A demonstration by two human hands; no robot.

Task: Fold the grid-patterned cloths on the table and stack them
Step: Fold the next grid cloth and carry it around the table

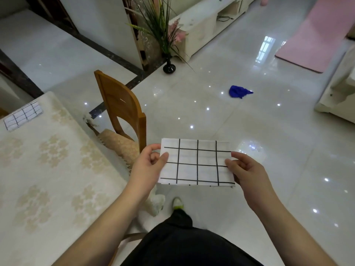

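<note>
The grid cloth (196,163), folded to a small rectangle, hangs in the air right of the worktop (48,169); my left hand (148,166) and right hand (245,169) each pinch one end. Folding looks done, I'd judge; next I carry it left onto the folded cloth (23,116) at the far corner.

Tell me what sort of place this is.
Most likely a home's combined dining and living area. A table under a cream patterned cover has a wooden dining chair beside it, a black vase of artificial plants stands on the glossy tile floor, and a pink mat lies further off.
</note>
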